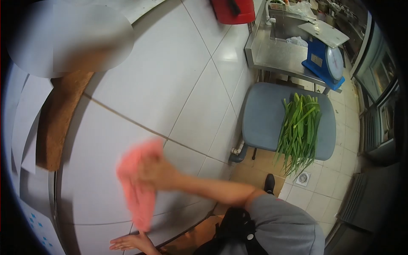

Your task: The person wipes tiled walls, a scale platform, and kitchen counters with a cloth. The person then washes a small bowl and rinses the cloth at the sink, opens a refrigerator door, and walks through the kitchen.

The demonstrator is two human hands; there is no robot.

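Right grip (155, 172), blurred, is closed on a pink cloth (135, 187) before the white tiles (187, 85); whether cloth meets tile cannot be told. Its long axis runs roughly top to bottom in view, the narrower end pointing down toward the left hand (127, 242), whose fingers lie extended. Farther right, green stalks (299, 121) lie lengthwise on a grey seat (261, 106).

Cloth (138, 202): plain pink. Wall tiles (170, 76): white, darker joint lines forming a grid. Seat (263, 112), right: blue-grey. Leaves (301, 121): mixed greens. Scale (316, 63), far right: blue, whitish dial (335, 61). Sleeve (284, 216), near: grey. Panel (36, 227), near left: white, blue squares.
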